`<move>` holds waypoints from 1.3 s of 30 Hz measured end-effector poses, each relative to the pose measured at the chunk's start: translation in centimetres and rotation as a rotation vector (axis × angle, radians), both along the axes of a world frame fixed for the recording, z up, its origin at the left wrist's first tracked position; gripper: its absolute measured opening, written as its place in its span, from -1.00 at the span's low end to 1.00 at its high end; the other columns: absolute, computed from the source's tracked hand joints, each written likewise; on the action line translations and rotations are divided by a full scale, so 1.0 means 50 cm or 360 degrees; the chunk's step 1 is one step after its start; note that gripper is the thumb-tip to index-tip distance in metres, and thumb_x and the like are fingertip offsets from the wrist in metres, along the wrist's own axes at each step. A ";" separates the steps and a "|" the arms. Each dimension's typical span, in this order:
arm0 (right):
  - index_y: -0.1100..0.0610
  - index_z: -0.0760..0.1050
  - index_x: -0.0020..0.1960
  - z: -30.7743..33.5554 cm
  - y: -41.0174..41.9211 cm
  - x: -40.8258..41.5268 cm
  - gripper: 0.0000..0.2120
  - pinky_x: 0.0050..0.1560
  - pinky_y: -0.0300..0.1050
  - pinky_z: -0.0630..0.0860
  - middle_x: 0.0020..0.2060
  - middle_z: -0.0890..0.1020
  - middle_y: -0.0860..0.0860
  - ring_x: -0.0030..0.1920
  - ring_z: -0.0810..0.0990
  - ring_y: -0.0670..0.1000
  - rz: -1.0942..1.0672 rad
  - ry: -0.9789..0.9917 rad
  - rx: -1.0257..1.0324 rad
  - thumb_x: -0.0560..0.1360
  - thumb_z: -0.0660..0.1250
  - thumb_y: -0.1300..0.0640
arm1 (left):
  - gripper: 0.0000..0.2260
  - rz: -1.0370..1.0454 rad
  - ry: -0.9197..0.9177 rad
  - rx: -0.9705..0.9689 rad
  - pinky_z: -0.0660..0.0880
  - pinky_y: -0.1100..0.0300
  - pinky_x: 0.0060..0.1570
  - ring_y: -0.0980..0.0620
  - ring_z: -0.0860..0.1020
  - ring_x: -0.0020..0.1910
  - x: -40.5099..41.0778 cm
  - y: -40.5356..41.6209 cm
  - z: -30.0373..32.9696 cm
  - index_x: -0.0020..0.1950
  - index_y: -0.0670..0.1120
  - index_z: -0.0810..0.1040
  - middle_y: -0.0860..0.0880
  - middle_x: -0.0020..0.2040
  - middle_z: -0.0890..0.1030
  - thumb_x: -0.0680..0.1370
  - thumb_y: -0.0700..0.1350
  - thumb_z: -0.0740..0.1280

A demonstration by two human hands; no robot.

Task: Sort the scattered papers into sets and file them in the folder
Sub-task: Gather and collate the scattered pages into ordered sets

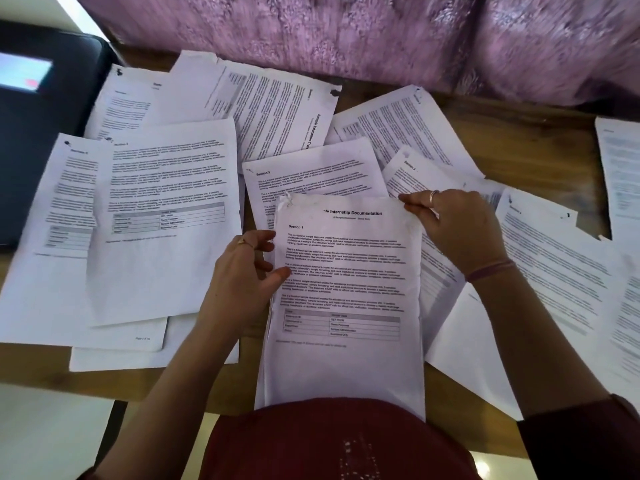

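A stack of printed pages (346,289), its top sheet headed "Internship Documentation, Section 1", stands in front of me near the table's front edge. My left hand (246,268) grips the stack's left edge, thumb on the top sheet. My right hand (453,226) pinches its top right corner. Several loose printed sheets lie scattered and overlapping around it: a "Section 3" page (166,209) to the left, another "Section 3" page (311,171) behind the stack, more pages (554,265) to the right. A black folder (38,140) lies at the far left.
The wooden table (540,147) carries everything. A pink fuzzy cushion or sofa back (346,39) runs along the far edge. More sheets (620,168) reach the right edge. White floor shows at the lower left.
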State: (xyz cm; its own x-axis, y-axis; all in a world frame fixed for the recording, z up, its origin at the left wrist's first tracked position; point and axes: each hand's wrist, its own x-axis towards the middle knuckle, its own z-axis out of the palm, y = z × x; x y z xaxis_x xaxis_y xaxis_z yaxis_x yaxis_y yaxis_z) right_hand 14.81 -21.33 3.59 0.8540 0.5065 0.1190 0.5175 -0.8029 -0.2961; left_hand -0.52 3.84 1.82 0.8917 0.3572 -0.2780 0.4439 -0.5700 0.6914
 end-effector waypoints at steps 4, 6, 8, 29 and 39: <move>0.09 0.55 0.27 -0.004 0.000 -0.008 -0.72 -0.07 0.07 0.59 -0.06 0.70 0.16 -0.13 0.66 0.17 -0.0024 0.0001 0.0020 0.60 0.26 0.09 | -0.52 0.0014 0.0002 -0.0064 0.39 0.49 -0.19 0.13 0.57 -0.11 0.001 -0.004 -0.002 0.35 -0.06 0.41 0.04 0.18 0.55 0.48 -0.10 0.48; 0.10 0.53 0.29 -0.007 0.001 -0.009 -0.72 -0.08 0.08 0.59 -0.09 0.70 0.16 -0.15 0.65 0.18 -0.0043 -0.0001 -0.0016 0.61 0.23 0.10 | -0.53 0.0019 0.0004 -0.0093 0.44 0.40 -0.11 0.09 0.57 -0.05 0.001 -0.007 -0.001 0.36 -0.07 0.41 0.03 0.20 0.54 0.49 -0.10 0.47; 0.12 0.54 0.26 -0.008 0.002 -0.010 -0.73 -0.08 0.05 0.59 -0.11 0.69 0.16 -0.17 0.64 0.17 -0.0046 -0.0011 -0.0046 0.61 0.22 0.11 | -0.53 0.0016 0.0012 -0.0097 0.50 0.26 -0.01 0.08 0.55 -0.02 0.001 -0.010 0.001 0.37 -0.08 0.41 0.01 0.23 0.54 0.49 -0.09 0.46; 0.22 0.53 0.13 -0.039 -0.007 -0.031 -0.83 0.17 -0.07 0.49 0.07 0.59 0.12 0.10 0.53 0.05 -0.0409 0.0225 0.0689 0.60 0.23 0.23 | -0.63 0.0397 0.0062 -0.0711 0.49 0.46 -0.36 0.20 0.57 -0.11 0.015 -0.005 -0.016 0.19 0.02 0.42 0.16 0.02 0.57 0.47 -0.10 0.48; -0.03 0.62 -0.04 -0.009 -0.033 -0.053 -0.75 -0.08 -0.33 0.53 -0.14 0.66 -0.16 -0.08 0.60 -0.19 -0.0103 0.1431 0.1664 0.59 0.22 0.24 | -0.53 0.0247 0.0150 -0.0790 0.50 0.37 -0.19 0.18 0.59 -0.08 0.014 0.000 -0.005 0.26 0.01 0.41 0.17 0.04 0.60 0.42 -0.06 0.51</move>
State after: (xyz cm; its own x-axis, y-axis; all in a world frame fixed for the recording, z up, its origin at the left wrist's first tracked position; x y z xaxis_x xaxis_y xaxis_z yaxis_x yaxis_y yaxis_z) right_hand 12.17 -22.98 3.14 0.8572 0.4810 -0.1838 -0.2002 -0.0175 -0.9796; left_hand 0.19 3.84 1.57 0.8016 0.2883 -0.5237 0.5704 -0.1066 0.8144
